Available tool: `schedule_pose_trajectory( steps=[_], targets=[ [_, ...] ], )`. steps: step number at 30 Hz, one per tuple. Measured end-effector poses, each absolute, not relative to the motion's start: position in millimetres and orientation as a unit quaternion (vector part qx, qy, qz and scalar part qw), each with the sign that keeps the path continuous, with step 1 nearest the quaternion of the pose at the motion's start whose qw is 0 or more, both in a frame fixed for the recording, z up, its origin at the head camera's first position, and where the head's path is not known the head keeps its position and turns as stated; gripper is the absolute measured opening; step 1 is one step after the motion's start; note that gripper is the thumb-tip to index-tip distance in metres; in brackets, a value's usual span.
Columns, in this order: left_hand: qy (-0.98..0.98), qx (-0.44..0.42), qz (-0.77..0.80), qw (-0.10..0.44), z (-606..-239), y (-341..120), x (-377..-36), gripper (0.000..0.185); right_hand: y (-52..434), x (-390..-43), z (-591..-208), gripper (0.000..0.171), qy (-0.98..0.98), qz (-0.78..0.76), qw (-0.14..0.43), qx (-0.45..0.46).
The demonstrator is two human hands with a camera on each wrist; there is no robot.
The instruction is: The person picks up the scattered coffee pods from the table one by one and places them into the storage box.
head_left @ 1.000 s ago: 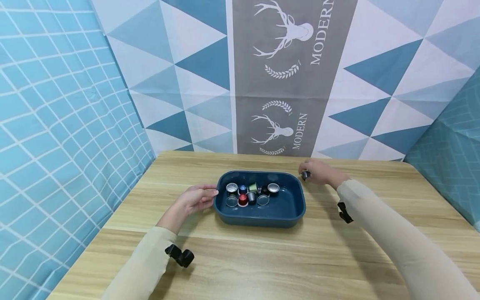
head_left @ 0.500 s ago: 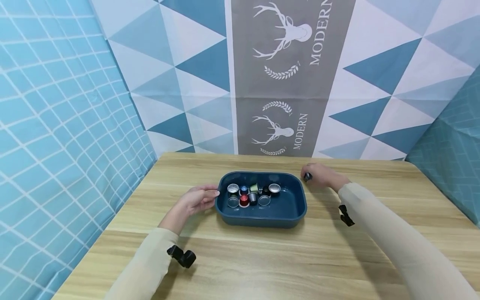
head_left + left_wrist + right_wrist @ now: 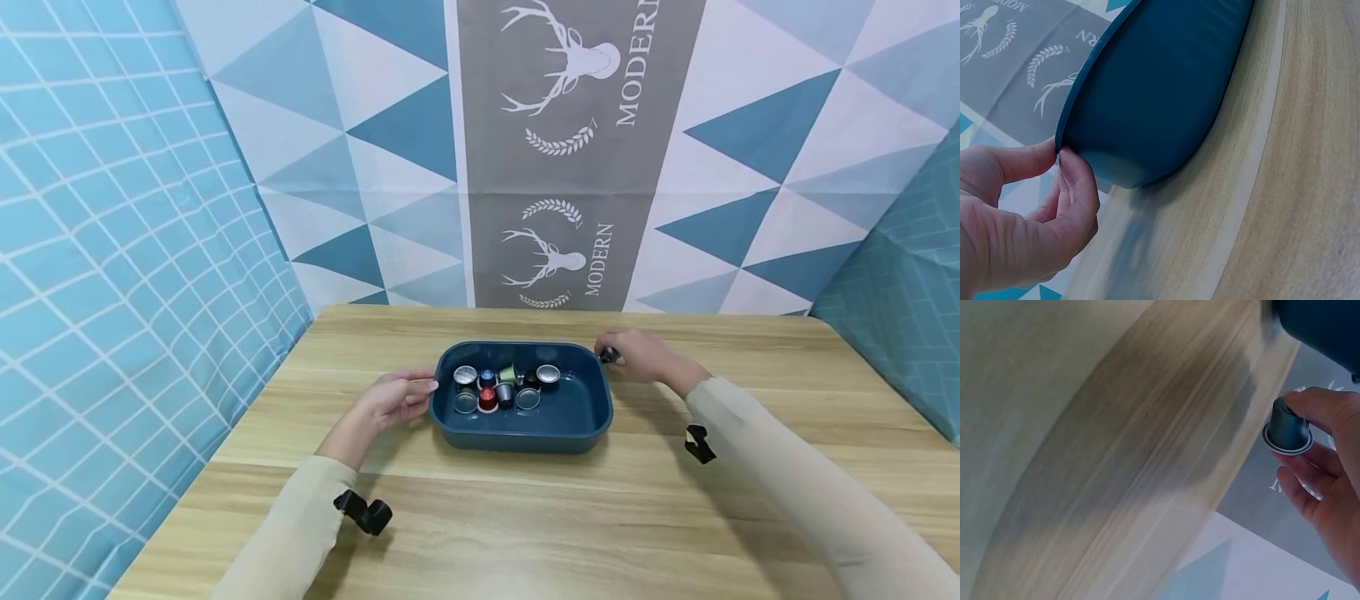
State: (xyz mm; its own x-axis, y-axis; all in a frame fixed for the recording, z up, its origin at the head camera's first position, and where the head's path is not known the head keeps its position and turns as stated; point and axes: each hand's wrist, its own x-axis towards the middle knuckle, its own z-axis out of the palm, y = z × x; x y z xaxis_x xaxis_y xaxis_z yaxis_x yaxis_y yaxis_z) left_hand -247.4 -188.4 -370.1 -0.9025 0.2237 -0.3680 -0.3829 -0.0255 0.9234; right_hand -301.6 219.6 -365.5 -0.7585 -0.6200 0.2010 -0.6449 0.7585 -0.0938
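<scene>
A dark blue rectangular tray (image 3: 517,442) stands on the table with several coffee capsules inside, among them a red one (image 3: 487,399), a green one (image 3: 508,374) and a blue one (image 3: 487,379). My left hand (image 3: 395,397) pinches the tray's left rim between thumb and fingers, as the left wrist view also shows. Just beyond the tray's right end, my right hand (image 3: 637,354) holds a dark coffee capsule (image 3: 1289,429) between thumb and fingers, above the table. The capsule's rimmed base faces down in the right wrist view.
The wooden table (image 3: 480,525) extends around the tray. A patterned backdrop (image 3: 547,167) rises behind its far edge, and blue gridded cloth (image 3: 135,233) hangs at the left. Black wrist cameras (image 3: 363,512) are strapped over both sleeves.
My right hand has shifted slightly, now a little left toward the tray's right rim, with the capsule still in its fingers. The left hand and the tray stay in place.
</scene>
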Motion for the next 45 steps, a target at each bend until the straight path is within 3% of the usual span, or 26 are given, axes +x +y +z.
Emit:
schedule_pose_trajectory(
  steps=[27,45],
  targets=[
    [0.662,-0.052,0.716,0.216,-372,-189,-249,0.05,221,-280,-355,0.02,-0.899,0.122,0.184,0.379],
    [0.667,-0.045,0.711,0.217,-372,-190,-250,0.052,203,-264,-335,0.022,-0.887,0.117,0.208,0.397]
  ],
)
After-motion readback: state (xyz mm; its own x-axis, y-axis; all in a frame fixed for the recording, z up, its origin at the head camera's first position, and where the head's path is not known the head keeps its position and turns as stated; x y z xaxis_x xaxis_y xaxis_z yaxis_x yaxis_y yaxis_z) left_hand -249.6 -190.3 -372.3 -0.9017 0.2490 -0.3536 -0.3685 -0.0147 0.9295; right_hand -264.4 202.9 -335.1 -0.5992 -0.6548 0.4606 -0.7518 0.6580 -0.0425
